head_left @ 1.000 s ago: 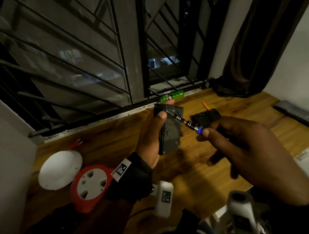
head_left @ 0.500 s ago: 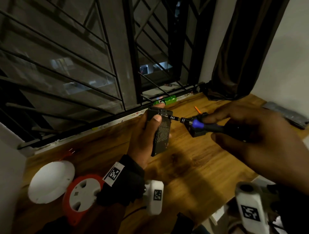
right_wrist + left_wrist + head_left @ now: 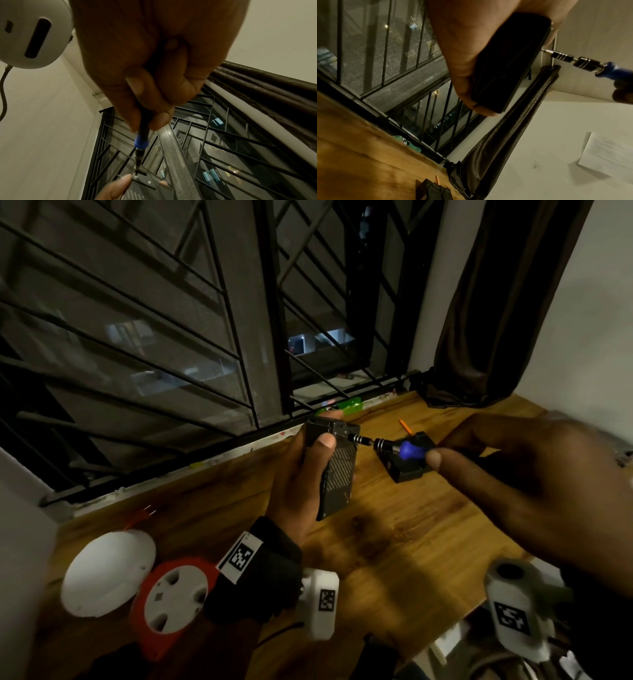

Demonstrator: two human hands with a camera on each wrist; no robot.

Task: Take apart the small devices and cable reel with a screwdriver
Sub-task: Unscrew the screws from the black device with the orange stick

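My left hand (image 3: 308,470) grips a black box-shaped device (image 3: 337,470) upright above the wooden table (image 3: 394,542), thumb across its front. My right hand (image 3: 513,474) pinches a screwdriver (image 3: 394,446) with a blue collar and black handle. Its tip touches a screw at the top end of the device (image 3: 142,178). In the left wrist view the screwdriver's bit (image 3: 547,51) meets the edge of the device (image 3: 510,62). A red and white cable reel (image 3: 171,607) lies on the table at the near left.
A white round cover (image 3: 106,573) lies beside the reel. Another small black device (image 3: 411,463) sits on the table under the screwdriver, an orange stick (image 3: 404,426) behind it. A green bottle (image 3: 346,406) lies by the window grille. A dark curtain (image 3: 496,320) hangs at the right.
The screwdriver has swung from slanting down across the device's front to lying level, its tip now at the device's top end. The left hand has kept its hold.
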